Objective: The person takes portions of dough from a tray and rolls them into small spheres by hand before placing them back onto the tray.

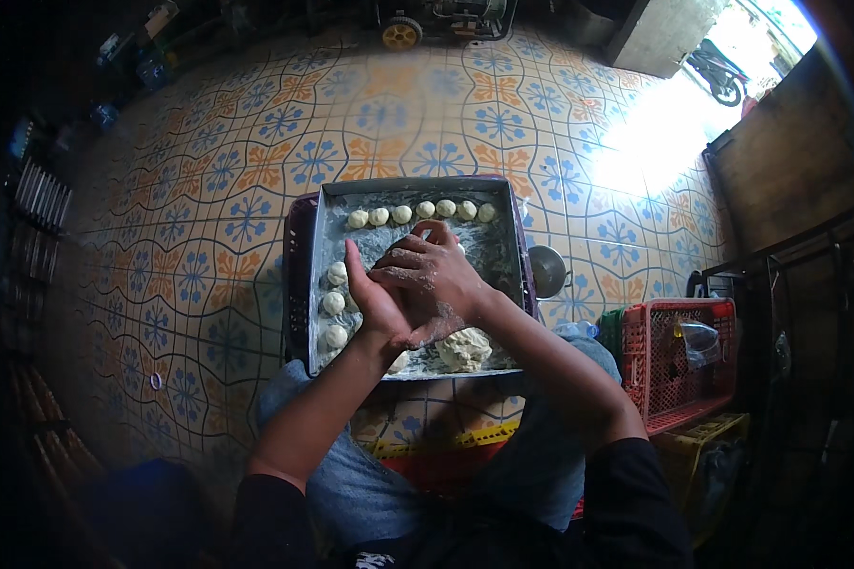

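Over a floury metal tray (319, 228), my two hands are pressed together. My right hand (434, 273), dusted with flour, lies on top with its fingers curled over my left hand (378, 305). The left thumb points up and away from the palm, while its other fingers are mostly covered. Whatever is between the palms is hidden. Round dough balls (402, 214) line the tray's far side, and several more dough balls (333, 303) sit along its left side. A rough lump of dough (465, 351) lies near the front edge, below my right wrist.
The tray rests on a dark purple crate (298, 256) between my knees. A metal bowl (547, 272) is just right of it. Further right are a red plastic crate (678, 360) and a yellow crate (697, 465). A wheeled machine (403, 33) stands at the back on the patterned tile floor (247, 218).
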`<state>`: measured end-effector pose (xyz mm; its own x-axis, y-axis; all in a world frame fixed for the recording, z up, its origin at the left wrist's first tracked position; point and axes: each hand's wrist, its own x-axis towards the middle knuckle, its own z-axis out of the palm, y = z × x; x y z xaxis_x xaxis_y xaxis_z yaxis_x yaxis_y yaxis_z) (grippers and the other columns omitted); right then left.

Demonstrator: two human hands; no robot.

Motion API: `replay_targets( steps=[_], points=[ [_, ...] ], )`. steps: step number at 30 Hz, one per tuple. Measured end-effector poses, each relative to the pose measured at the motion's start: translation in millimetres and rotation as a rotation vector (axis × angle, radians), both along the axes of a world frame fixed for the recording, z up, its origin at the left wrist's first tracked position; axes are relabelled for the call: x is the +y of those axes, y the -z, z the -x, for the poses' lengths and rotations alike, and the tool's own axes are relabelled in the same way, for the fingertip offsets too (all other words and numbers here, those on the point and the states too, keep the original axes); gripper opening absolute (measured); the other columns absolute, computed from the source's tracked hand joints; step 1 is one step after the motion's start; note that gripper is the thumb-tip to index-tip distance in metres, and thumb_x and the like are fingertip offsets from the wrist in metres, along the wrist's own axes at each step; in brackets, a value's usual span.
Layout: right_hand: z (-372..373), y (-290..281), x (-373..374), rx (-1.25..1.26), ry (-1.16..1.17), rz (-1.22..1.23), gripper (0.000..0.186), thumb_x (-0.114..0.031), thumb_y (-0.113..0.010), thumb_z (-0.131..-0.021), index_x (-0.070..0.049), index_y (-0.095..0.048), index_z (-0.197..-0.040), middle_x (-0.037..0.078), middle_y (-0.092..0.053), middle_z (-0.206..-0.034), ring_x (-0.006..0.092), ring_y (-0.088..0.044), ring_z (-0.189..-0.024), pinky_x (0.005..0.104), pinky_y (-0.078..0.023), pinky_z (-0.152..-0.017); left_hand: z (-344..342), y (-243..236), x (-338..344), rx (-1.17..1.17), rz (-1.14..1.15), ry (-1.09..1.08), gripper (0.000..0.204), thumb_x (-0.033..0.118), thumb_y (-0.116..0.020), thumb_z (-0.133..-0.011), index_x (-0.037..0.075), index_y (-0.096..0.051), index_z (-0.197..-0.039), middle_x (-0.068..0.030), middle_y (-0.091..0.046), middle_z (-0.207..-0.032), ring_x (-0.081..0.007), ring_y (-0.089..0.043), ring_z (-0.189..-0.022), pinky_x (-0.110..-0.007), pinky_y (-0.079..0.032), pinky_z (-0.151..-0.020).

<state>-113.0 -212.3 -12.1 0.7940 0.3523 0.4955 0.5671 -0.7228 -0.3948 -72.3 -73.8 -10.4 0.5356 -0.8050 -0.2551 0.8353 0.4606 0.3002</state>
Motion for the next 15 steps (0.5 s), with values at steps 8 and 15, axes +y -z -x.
replay_targets(
  steps=[8,15],
  points=[
    [-1.3,6.1,-1.5,0.001,-0.003,0.020,0.095,-0.086,-0.063,-0.063,-0.011,-0.070,-0.122,0.006,-0.070,-0.121,0.0276,-0.063,-0.114,0.0552,-0.031,-0.106,-1.1,2.5,-2.4,0.021,0.041,0.005,0.111,0.087,-0.026,-0.089,-0.003,-0.041,-0.151,-0.0230,-0.049,-0.151,-0.0369,-0.049,-0.138,-0.049,-0.036,-0.117],
    [-0.8,1.5,-0.6,-0.017,-0.017,-0.024,0.082,-0.070,-0.075,-0.059,-0.014,-0.070,-0.119,0.005,-0.069,-0.116,0.0265,-0.061,-0.113,0.0542,-0.032,-0.105,-3.2,7.9,-1.9,0.044,0.022,-0.014,0.110,0.087,-0.027,-0.090,-0.004,-0.041,-0.151,-0.0236,-0.049,-0.151,-0.0369,-0.049,-0.137,-0.049,-0.035,-0.118]
  ],
)
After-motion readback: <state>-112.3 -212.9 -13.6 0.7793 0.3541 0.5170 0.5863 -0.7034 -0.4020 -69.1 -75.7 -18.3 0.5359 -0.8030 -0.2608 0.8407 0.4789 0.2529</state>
